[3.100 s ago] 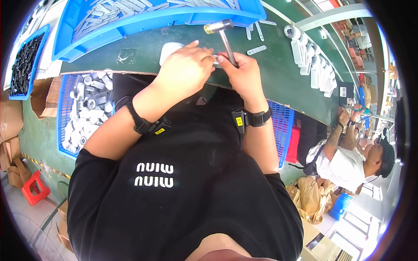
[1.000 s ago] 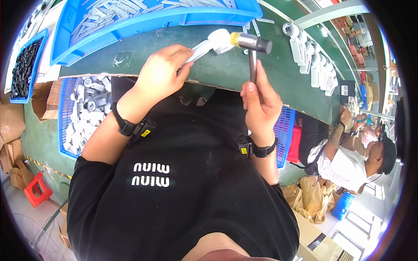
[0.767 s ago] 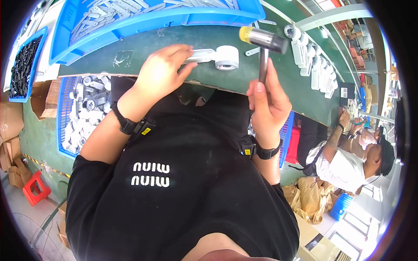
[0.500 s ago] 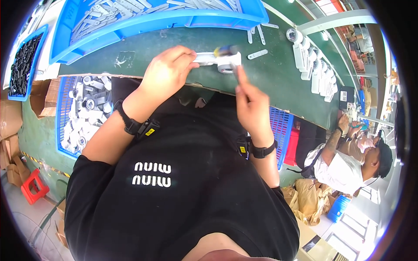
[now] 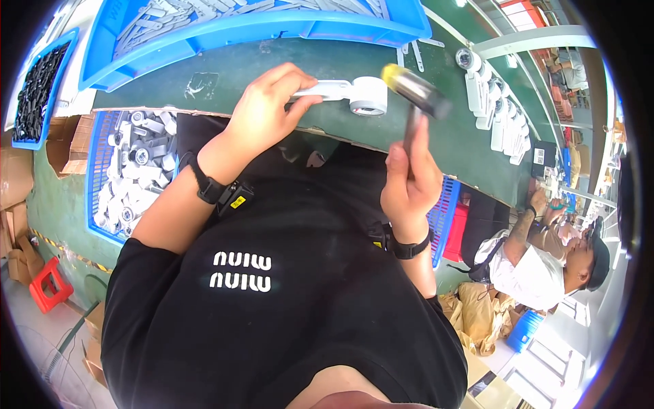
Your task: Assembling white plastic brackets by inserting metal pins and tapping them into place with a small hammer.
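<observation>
My left hand (image 5: pixel 267 108) grips the slim arm of a white plastic part (image 5: pixel 369 94) between thumb and fingers. The part's thick round end points right, over the green workbench (image 5: pixel 266 60). In my right hand (image 5: pixel 413 178) is a mallet (image 5: pixel 424 94), with my fingers closed round its dark handle. Its blurred head has a yellow face at the left end and a dark face at the right. The mallet head is raised just right of the round end, apart from it.
A blue bin (image 5: pixel 272 37) of grey strips stands at the back. Finished-looking white parts (image 5: pixel 501 112) line the bench's right side. A blue crate (image 5: pixel 102 198) of white parts sits lower left, near a tray of black pieces (image 5: pixel 35 92). Another person (image 5: pixel 528 262) works at right.
The mallet has swung away from the white part, up and to the right, with my right hand. My left hand keeps its grip, and the part's round end has shifted slightly right.
</observation>
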